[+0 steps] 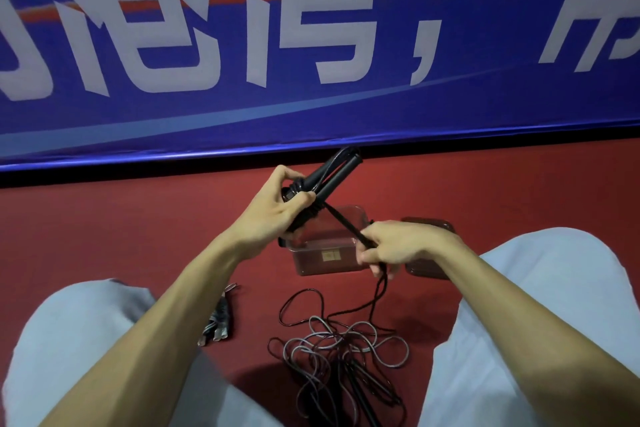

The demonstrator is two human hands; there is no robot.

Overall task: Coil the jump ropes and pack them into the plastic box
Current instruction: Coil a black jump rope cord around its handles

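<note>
Tangled black and grey jump ropes (341, 350) lie below my hands. Right hand (398, 246) pinches taut black cord (343, 222); left hand (277, 211) grips two black rope handles (337, 175). Clear plastic box (308, 262) sits just beyond my hands, label unreadable. Blue banner (346, 107): white Chinese characters, cropped.

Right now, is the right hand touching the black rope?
Touching. The head view shows the right hand pinching the taut black rope, which runs to the handles in the left hand.

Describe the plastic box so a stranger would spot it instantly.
Below the blue banner, in the middle of the red floor, sits the plastic box. It is clear, open-topped and bears a small label on its near wall, unlike the shallow lid lying to its right.
</note>
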